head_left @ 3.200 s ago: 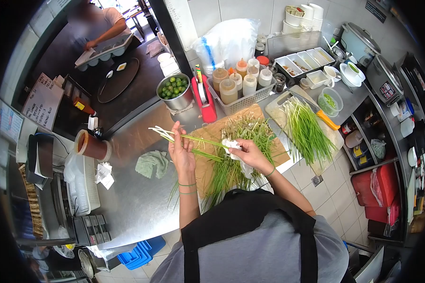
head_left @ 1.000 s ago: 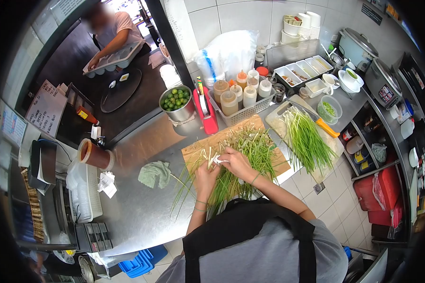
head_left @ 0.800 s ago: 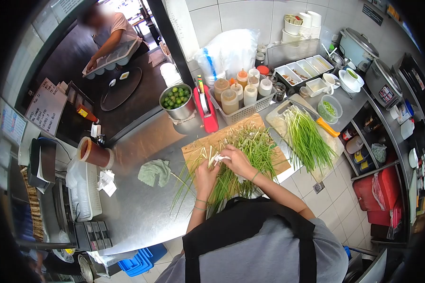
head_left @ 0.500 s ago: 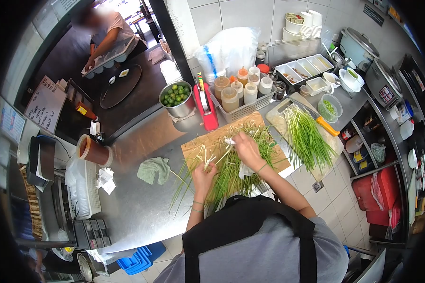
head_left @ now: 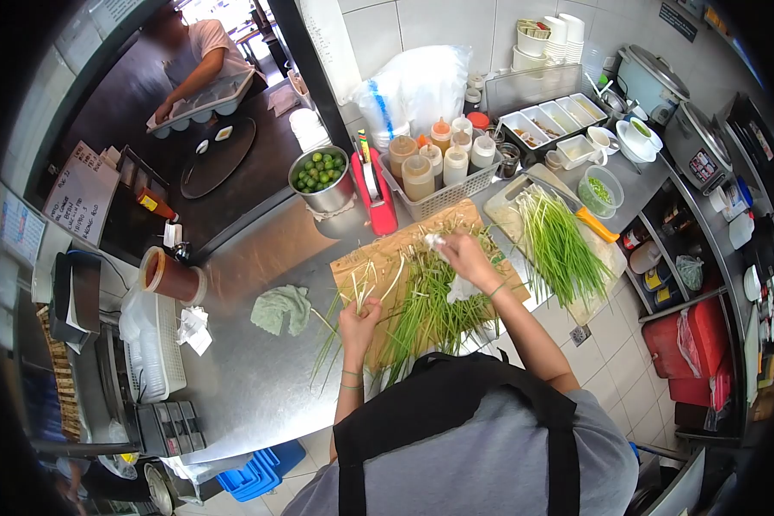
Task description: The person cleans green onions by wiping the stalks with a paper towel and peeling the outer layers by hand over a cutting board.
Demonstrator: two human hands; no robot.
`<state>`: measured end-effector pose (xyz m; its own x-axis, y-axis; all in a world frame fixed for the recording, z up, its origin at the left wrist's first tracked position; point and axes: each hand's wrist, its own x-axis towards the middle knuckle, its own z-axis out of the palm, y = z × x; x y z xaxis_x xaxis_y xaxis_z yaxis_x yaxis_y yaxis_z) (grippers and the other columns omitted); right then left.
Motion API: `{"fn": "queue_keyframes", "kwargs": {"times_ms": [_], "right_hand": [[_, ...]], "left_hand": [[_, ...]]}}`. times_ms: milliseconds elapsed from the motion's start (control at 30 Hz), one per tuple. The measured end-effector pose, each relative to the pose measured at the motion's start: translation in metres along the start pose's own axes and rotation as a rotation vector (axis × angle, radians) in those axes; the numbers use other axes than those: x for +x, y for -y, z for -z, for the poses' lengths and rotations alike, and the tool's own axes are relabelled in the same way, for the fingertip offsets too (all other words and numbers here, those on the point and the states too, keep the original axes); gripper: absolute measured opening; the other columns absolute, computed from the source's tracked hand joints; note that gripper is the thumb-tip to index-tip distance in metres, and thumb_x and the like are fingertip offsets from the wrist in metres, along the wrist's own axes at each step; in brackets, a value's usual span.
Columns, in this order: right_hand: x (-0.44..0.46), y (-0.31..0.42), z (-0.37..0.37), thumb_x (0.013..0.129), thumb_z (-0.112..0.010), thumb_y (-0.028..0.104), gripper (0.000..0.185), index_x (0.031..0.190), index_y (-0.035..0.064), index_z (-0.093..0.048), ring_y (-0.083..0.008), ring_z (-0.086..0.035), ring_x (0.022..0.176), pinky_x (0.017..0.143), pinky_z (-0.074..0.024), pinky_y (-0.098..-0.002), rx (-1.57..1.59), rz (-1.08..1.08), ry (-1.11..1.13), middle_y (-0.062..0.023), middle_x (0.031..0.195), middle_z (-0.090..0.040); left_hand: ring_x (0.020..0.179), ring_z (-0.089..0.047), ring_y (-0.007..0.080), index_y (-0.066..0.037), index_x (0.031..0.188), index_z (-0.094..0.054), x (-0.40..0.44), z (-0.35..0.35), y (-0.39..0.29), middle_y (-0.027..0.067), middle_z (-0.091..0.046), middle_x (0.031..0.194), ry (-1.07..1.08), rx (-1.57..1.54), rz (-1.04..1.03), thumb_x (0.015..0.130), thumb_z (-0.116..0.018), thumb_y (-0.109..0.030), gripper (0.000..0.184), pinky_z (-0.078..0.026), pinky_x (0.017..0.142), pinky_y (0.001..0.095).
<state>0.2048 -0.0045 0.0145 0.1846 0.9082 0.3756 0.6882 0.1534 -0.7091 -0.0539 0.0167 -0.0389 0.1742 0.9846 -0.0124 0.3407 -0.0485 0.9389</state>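
Note:
My left hand [head_left: 359, 327] is closed round a few thin spring onions, their white root ends [head_left: 365, 284] sticking up past the fingers. Farther right, my right hand [head_left: 469, 261] pinches a crumpled white paper towel [head_left: 436, 244]; more white material [head_left: 462, 290] shows beneath the wrist. Under both hands lies a loose heap of spring onions [head_left: 430, 314], spread over brown paper [head_left: 353, 273] on the steel counter. A neater bunch of spring onions [head_left: 563, 249] rests on a pale cutting board [head_left: 500, 206] to the right, beside a knife with an orange handle [head_left: 598, 227].
Behind the paper stand a basket of squeeze bottles [head_left: 443, 199], a red tape dispenser [head_left: 377, 202] and a pot of green limes [head_left: 320, 176]. A green cloth [head_left: 282, 310] lies at left on the counter [head_left: 241, 370]. Across the pass, another person [head_left: 205, 64] handles a tray [head_left: 202, 110].
My right hand has moved up and right with the paper towel, away from the left hand. The left hand has shifted slightly left, still holding spring onions.

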Motion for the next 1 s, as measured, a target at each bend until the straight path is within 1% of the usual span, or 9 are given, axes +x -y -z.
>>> {"fn": "queue_keyframes", "kwargs": {"times_ms": [100,133,233,300,367,500,633,833,1000], "right_hand": [[-0.006,0.000,-0.007,0.078,-0.060,0.011,0.015,0.073,-0.0033,-0.060,-0.0284,-0.058,0.065,0.064,-0.0464,-0.0362,0.083,-0.256,0.254,-0.0142,0.062,-0.058],[-0.010,-0.002,-0.013,0.080,-0.061,0.011,0.015,0.084,-0.0025,-0.063,-0.0184,-0.059,0.064,0.063,-0.0467,-0.0283,0.389,-0.440,0.268,-0.0090,0.074,-0.064],[-0.024,0.008,-0.025,0.083,-0.060,0.012,0.022,0.097,-0.0044,-0.061,-0.0117,-0.059,0.068,0.060,-0.0467,-0.0243,1.111,-0.745,0.272,-0.0061,0.088,-0.064],[-0.032,0.010,-0.040,0.081,-0.063,0.011,0.023,0.099,-0.0040,-0.060,-0.0105,-0.061,0.073,0.064,-0.0484,-0.0220,1.307,-0.768,0.378,-0.0063,0.088,-0.064],[-0.036,0.014,-0.047,0.080,-0.064,0.010,0.021,0.097,-0.0024,-0.060,-0.0096,-0.061,0.072,0.064,-0.0482,-0.0219,1.327,-0.773,0.409,-0.0049,0.085,-0.064],[-0.034,0.013,-0.050,0.078,-0.067,0.012,0.016,0.089,0.0003,-0.063,-0.0067,-0.058,0.067,0.060,-0.0457,-0.0196,1.183,-0.742,0.295,-0.0020,0.079,-0.063],[-0.030,0.012,-0.041,0.078,-0.068,0.012,0.010,0.078,0.0032,-0.064,-0.0017,-0.047,0.058,0.051,-0.0360,-0.0188,0.769,-0.502,0.300,0.0043,0.066,-0.056],[-0.034,0.003,-0.058,0.079,-0.066,0.014,0.013,0.074,0.0026,-0.062,-0.0014,-0.041,0.055,0.049,-0.0325,-0.0197,0.801,-0.357,0.266,0.0061,0.061,-0.051],[-0.025,0.001,-0.044,0.080,-0.063,0.016,0.018,0.077,-0.0009,-0.061,-0.0046,-0.041,0.055,0.050,-0.0348,-0.0238,0.476,-0.196,0.367,0.0030,0.060,-0.051]], "left_hand": [[0.050,-0.034,0.0003,0.000,0.078,-0.063,0.008,-0.008,-0.002,-0.0078,-0.045,0.056,0.041,-0.141,-0.003,0.075,-0.066,-0.006,0.006,-0.025,0.044,0.0185],[0.051,-0.036,-0.0001,0.000,0.078,-0.062,0.010,-0.012,-0.003,-0.0080,-0.047,0.059,0.051,-0.193,-0.013,0.076,-0.065,-0.004,0.005,-0.025,0.046,0.0173],[0.057,-0.043,0.0011,0.000,0.080,-0.062,0.009,-0.017,-0.020,-0.0053,-0.054,0.067,0.125,-0.343,0.106,0.076,-0.065,-0.003,0.006,-0.032,0.051,0.0164],[0.057,-0.045,0.0019,0.000,0.080,-0.063,0.011,-0.027,-0.022,-0.0039,-0.056,0.067,0.145,-0.338,0.041,0.077,-0.064,-0.003,0.005,-0.035,0.051,0.0173],[0.060,-0.047,0.0030,0.001,0.081,-0.063,0.012,-0.032,-0.019,-0.0024,-0.057,0.069,0.190,-0.349,0.018,0.077,-0.064,-0.003,0.006,-0.037,0.054,0.0179],[0.065,-0.051,0.0040,0.001,0.083,-0.063,0.009,-0.035,-0.019,-0.0013,-0.058,0.072,0.261,-0.334,0.030,0.076,-0.065,-0.004,0.009,-0.039,0.058,0.0181],[0.062,-0.049,0.0034,0.001,0.081,-0.063,0.007,-0.032,-0.022,-0.0024,-0.057,0.071,0.233,-0.291,0.104,0.076,-0.065,-0.005,0.008,-0.038,0.056,0.0174],[0.052,-0.040,0.0001,0.000,0.079,-0.063,0.005,-0.038,-0.028,-0.0063,-0.051,0.060,0.149,-0.196,-0.030,0.075,-0.066,-0.005,0.006,-0.028,0.045,0.0165],[0.049,-0.035,-0.0007,-0.001,0.078,-0.063,0.004,-0.037,-0.025,-0.0084,-0.047,0.057,0.173,-0.214,0.008,0.075,-0.065,-0.004,0.005,-0.024,0.044,0.0170]]}}
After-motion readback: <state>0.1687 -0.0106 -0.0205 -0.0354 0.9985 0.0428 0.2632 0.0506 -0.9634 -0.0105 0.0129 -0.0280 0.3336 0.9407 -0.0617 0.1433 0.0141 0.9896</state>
